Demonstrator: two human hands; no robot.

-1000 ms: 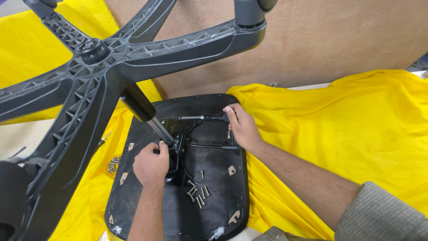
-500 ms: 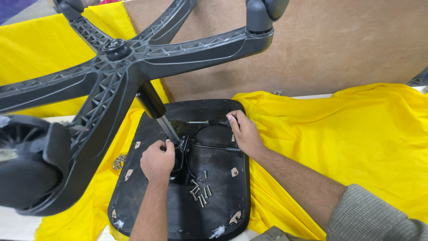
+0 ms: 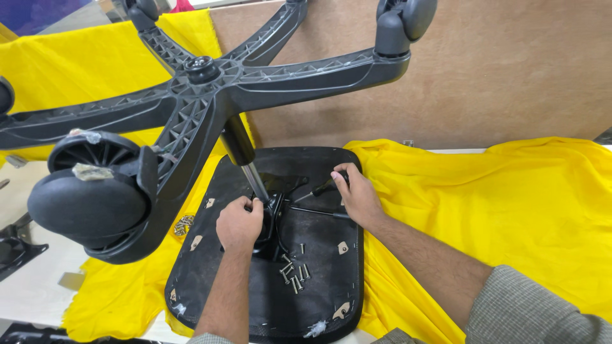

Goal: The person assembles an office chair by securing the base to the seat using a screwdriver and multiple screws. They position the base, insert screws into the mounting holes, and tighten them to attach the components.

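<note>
A: Position of the hands?

B: Left hand [image 3: 239, 223] is clenched around the black metal mechanism plate [image 3: 273, 216] at the foot of the shiny steel gas-lift column [image 3: 255, 180]. Right hand [image 3: 357, 197] has its fingers curled on the black lever handle [image 3: 324, 186] that sticks out of that mechanism toward the right.

A: And what is all that mounted on?

B: On the black fabric-covered underside of a chair seat [image 3: 319, 280], lying flat and face down on a crumpled yellow cloth [image 3: 510, 204] spread over the desk. The mechanism sits near the middle of the seat, slightly toward the far edge.

A: The big part overhead?

B: Black plastic five-arm chair base [image 3: 204, 95], up on top of the column and tilted toward the camera. One black caster wheel [image 3: 86, 204] hangs close at the left, another [image 3: 405, 19] at the top right.

A: Loose hardware?

B: A small heap of silver screws [image 3: 293, 272] lies on the seat underside, just nearer than the left hand. A second little cluster of screws [image 3: 183, 224] rests on the cloth by the seat's left edge, under the base arm.

A: Backdrop?

B: A brown board [image 3: 497, 70] stands behind the cloth.
</note>
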